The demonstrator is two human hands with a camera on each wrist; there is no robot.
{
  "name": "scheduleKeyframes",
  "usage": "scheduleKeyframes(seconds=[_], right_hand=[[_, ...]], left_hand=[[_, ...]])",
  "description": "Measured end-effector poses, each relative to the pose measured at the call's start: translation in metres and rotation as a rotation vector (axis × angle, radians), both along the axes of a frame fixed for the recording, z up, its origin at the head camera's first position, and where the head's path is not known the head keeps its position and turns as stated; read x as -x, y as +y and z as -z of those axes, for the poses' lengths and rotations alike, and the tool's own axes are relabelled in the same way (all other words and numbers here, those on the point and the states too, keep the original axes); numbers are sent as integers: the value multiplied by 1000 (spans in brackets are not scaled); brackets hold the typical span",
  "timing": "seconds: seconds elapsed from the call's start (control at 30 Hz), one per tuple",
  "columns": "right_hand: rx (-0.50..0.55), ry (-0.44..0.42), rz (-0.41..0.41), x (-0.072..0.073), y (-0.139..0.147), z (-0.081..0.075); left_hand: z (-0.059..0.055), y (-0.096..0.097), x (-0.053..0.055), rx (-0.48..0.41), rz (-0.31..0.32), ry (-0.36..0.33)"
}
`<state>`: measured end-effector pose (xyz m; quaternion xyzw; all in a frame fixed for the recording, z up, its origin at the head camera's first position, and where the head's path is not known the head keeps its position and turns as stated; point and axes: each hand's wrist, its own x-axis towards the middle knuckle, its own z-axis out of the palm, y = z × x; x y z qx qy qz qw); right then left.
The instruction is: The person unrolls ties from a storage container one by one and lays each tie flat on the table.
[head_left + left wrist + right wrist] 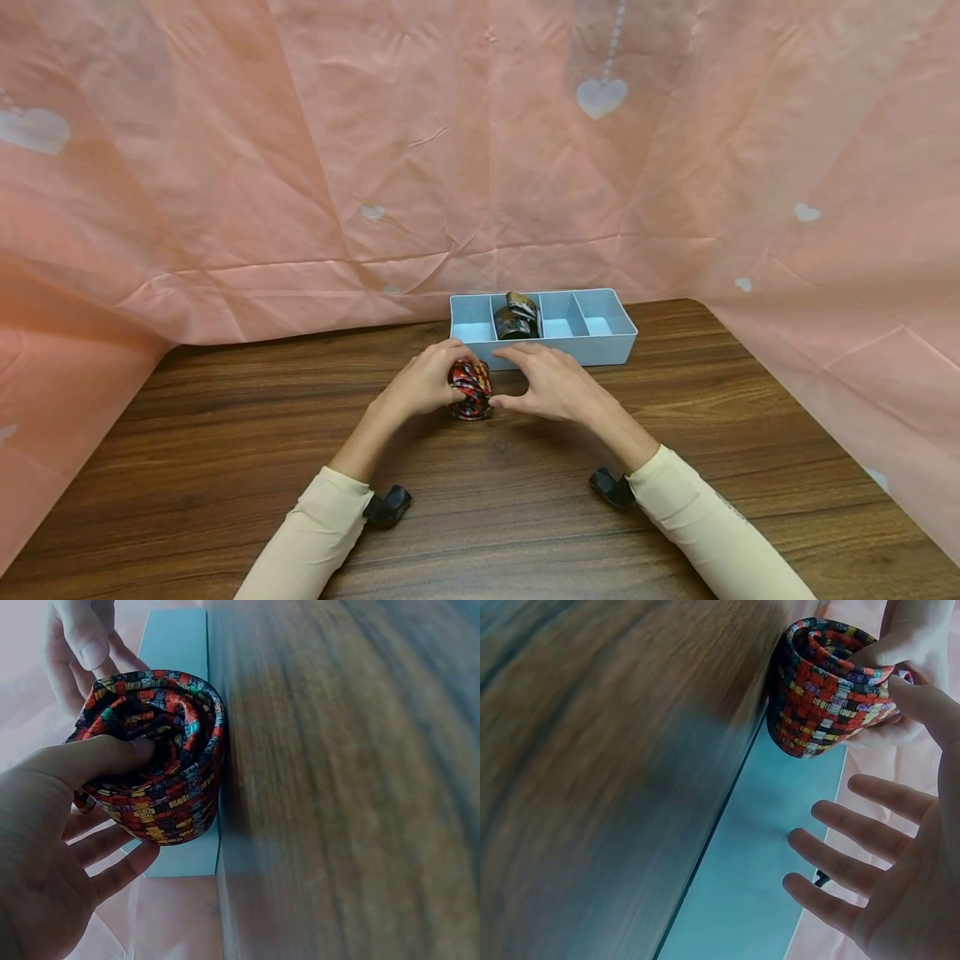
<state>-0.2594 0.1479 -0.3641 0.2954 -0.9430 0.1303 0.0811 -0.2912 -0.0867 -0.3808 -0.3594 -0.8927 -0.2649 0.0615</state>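
Rolled patterned cloth [472,392] stands on or just above the tabletop [225,450], in front of the blue box [592,352]. It looks light, soft, perhaps slippery; best held by coil and outer layer together. The left hand [427,382] has its grip pinched on it, thumb inside; the right hand [553,385] spreads wide, thumb just beside it. Behind, the box's wall bars its 4 compartments; dark rolls [514,322] occupy 1.

I can see 1 roll of shiny cloth [474,388], just below the middle of the frame in the head view. It's wound round and round like a snail shell, with loose rings inside. Little red, black, yellow and white blocks cover it. It's on its side, curly end toward the bottom.
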Motion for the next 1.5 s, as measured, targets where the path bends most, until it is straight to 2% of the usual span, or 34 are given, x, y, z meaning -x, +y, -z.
scheduleKeyframes(seconds=[0.2, 0.5, 0.7, 0.93, 1.13, 1.5], right_hand=[[0, -2, -9, 1, -2, 0], [15, -16, -17, 0, -3, -3], [26, -30, -17, -1, -2, -3], [35, -41, -26, -1, -3, -5], [45, -41, -26, 0, -2, -6], [56, -37, -17, -1, -6, -6]], left_hand=[[0, 0, -2, 1, -9, -13], [0, -3, -3, 0, 12, -15], [-2, -7, -3, 21, 47, -40], [-6, -12, -1, 2, 116, -43], [-6, -14, -1, -23, 151, -43], [-2, -11, -4, -45, 79, -52]])
